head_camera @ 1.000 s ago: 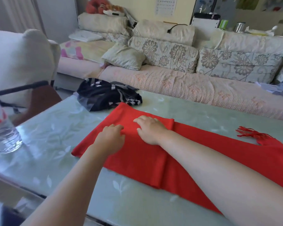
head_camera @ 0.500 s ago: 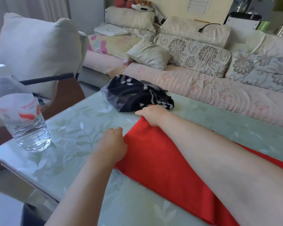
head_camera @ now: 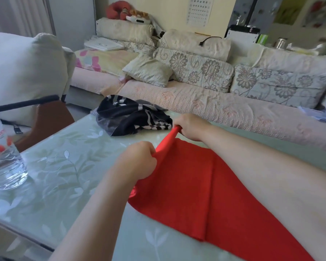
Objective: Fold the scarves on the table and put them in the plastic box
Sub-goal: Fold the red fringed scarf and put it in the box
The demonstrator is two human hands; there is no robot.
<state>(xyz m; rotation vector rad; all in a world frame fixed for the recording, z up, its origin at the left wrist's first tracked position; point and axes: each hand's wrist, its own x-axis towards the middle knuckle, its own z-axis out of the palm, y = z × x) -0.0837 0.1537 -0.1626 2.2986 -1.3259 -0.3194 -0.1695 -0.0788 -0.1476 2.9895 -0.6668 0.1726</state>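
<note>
At the near left of the tabletop point(head_camera: 68, 166), the red scarf point(head_camera: 186, 185) lies flat along most of its length, with one fold edge running across it, while its narrow end is raised off the surface. The left grip point(head_camera: 137, 162) is curled tight round the nearer corner of that end and the right grip point(head_camera: 191, 127) round the farther corner, so the edge is stretched taut between them. Held like this, I judge, the end can be carried over evenly for another fold without sagging or skewing. The black-and-white scarf point(head_camera: 128, 115) sits crumpled just beyond the right grip, unfolded, seemingly set aside to wait its turn. A water bottle point(head_camera: 4, 162) stands well apart at the left edge. The plastic box is not in view, so packing looks some way off
</note>
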